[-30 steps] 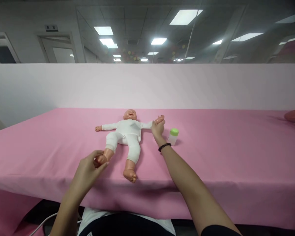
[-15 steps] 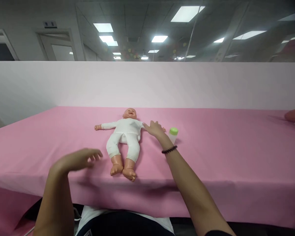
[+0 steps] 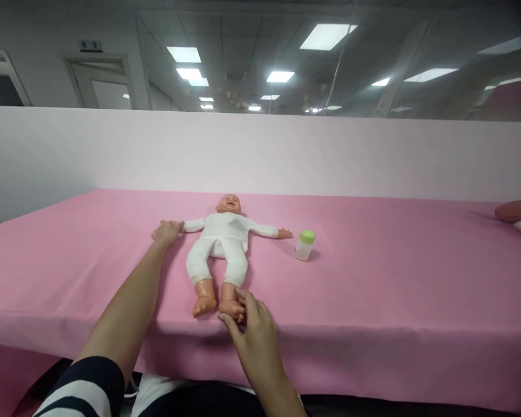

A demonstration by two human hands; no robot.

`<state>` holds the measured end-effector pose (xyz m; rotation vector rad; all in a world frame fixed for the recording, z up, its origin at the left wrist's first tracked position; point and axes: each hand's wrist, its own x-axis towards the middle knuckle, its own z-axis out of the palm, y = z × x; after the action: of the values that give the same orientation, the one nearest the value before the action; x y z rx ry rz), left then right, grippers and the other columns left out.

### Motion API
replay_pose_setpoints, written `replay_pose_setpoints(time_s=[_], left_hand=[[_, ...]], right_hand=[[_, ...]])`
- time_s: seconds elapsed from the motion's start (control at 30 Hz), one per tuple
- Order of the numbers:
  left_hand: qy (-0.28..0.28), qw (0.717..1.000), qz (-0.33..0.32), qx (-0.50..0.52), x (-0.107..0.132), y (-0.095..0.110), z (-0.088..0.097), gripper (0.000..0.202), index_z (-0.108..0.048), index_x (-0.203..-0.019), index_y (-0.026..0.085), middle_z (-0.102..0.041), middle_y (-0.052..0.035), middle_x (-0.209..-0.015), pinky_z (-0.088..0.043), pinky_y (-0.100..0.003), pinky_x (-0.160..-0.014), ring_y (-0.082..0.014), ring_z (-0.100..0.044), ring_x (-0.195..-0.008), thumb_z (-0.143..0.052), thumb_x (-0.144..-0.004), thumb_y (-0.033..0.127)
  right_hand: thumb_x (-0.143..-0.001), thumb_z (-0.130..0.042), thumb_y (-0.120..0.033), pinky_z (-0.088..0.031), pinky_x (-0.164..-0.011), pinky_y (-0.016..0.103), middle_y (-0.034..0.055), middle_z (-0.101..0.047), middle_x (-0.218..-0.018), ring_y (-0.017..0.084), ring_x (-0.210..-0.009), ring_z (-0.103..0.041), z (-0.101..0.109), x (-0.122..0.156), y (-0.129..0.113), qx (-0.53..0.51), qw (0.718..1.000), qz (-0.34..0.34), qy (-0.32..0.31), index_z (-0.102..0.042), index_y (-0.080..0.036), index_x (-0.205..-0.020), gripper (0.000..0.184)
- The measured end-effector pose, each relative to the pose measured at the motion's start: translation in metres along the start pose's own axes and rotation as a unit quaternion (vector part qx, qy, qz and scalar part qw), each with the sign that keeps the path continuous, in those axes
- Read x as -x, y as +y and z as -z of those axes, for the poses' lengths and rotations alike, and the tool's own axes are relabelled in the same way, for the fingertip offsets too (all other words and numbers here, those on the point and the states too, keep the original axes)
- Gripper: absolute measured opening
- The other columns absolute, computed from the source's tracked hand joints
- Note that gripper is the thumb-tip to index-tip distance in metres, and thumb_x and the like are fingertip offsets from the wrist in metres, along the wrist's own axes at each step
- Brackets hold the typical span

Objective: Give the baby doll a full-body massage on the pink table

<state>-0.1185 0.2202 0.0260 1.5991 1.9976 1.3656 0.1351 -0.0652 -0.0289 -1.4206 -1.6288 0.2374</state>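
Note:
A baby doll in a white bodysuit lies on its back on a pink-covered table, its bare plastic feet toward me. My left hand is at the far left, closed over the doll's hand, which it mostly hides. My right hand pinches the doll's foot at the table's near edge. The doll's other foot lies free beside it. A small bottle with a green cap stands just right of the doll's free hand, untouched.
A pale pink wall runs along the table's far side. A red-pink cushion lies at the far right. The table's near edge drops in a pink cloth fold just in front of my torso.
My left hand has moved up from beside the doll's legs to the doll's hand on the left. My right hand has moved from the doll's other arm down to its foot.

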Motion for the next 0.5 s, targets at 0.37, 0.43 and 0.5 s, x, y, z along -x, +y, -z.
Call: replay_pose_setpoints(time_s=[0.37, 0.43, 0.5], left_hand=[[-0.037, 0.931, -0.312, 0.187, 0.043, 0.07, -0.045, 0.026, -0.069, -0.104, 0.021, -0.076, -0.0049, -0.101, -0.053, -0.035, -0.094, -0.0206, -0.069, -0.095, -0.069, -0.078, 0.023], [-0.073, 0.925, -0.345, 0.142, 0.048, 0.068, -0.045, 0.021, -0.073, -0.099, 0.022, -0.077, -0.004, -0.101, -0.052, -0.037, -0.095, -0.0219, -0.07, -0.094, -0.066, -0.08, 0.024], [-0.075, 0.925, -0.334, 0.163, 0.046, 0.06, -0.044, 0.024, -0.074, -0.103, 0.022, -0.077, -0.0041, -0.104, -0.053, -0.037, -0.095, -0.0226, -0.07, -0.096, -0.067, -0.08, 0.025]], right_hand=[[-0.08, -0.062, -0.001, -0.047, -0.08, 0.034, 0.0044, -0.071, -0.094, 0.021, -0.089, -0.064, 0.043, -0.15, -0.016, -0.063, 0.99, 0.098, -0.079, -0.063, -0.019, -0.091, 0.021], [-0.075, -0.066, 0.0, -0.047, -0.077, 0.033, 0.0036, -0.068, -0.087, 0.02, -0.084, -0.062, 0.035, -0.171, -0.013, -0.067, 0.989, 0.095, -0.091, -0.06, -0.018, -0.08, 0.02], [-0.074, -0.069, -0.003, -0.047, -0.078, 0.034, 0.0038, -0.068, -0.088, 0.021, -0.085, -0.061, 0.038, -0.173, -0.01, -0.079, 0.989, 0.097, -0.085, -0.061, -0.018, -0.081, 0.018]])
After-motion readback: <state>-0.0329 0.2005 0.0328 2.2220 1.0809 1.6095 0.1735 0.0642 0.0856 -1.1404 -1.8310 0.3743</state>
